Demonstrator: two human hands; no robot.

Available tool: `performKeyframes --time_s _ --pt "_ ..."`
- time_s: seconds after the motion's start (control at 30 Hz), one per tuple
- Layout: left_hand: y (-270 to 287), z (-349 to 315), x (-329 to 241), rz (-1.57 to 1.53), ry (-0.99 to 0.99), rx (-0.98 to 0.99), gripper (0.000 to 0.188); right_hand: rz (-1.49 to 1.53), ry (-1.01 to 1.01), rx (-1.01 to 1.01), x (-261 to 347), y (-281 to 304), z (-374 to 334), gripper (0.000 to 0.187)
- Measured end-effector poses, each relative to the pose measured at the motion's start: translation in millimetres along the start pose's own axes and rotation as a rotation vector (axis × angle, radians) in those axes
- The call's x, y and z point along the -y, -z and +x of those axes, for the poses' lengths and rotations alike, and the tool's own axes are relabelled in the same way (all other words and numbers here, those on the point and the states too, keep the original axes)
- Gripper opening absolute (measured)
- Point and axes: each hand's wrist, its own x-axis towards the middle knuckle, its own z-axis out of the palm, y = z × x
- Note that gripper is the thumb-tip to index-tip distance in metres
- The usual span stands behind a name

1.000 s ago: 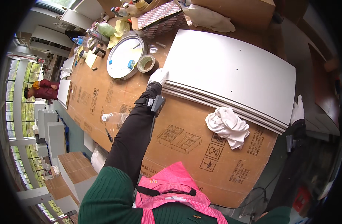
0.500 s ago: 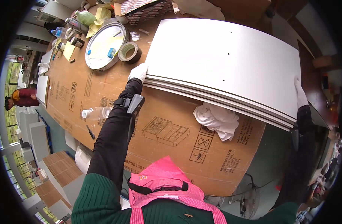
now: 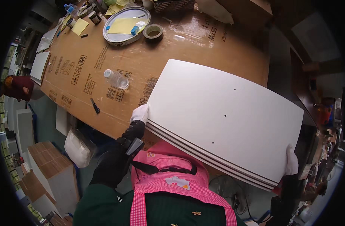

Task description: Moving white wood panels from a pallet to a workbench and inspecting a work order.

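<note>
Centre frame, the left hand (image 3: 139,113) and the right hand (image 3: 291,161), both white-gloved, grip opposite ends of a stack of white panels (image 3: 225,116) above the cardboard-covered counter (image 3: 104,64).

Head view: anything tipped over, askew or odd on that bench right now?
A clear plastic bottle lies on its side on the cardboard-covered table. The stack of white panels, gripped by the left hand and right hand, overhangs the table's near edge.

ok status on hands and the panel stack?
Left hand and right hand grip white panel stack at opposite ends. Plastic bottle well aside.
</note>
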Motion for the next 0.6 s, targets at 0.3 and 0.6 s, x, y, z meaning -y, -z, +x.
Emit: performKeyframes --time_s 0.3,0.6 --pt "-44 -113 121 0.049 -0.03 0.03 0.048 -0.103 0.03 -0.111 -26 42 -55 0.075" --pt "-142 -200 110 -0.137 0.162 0.428 0.05 -0.734 0.476 -0.167 152 -7 -155 0.078"
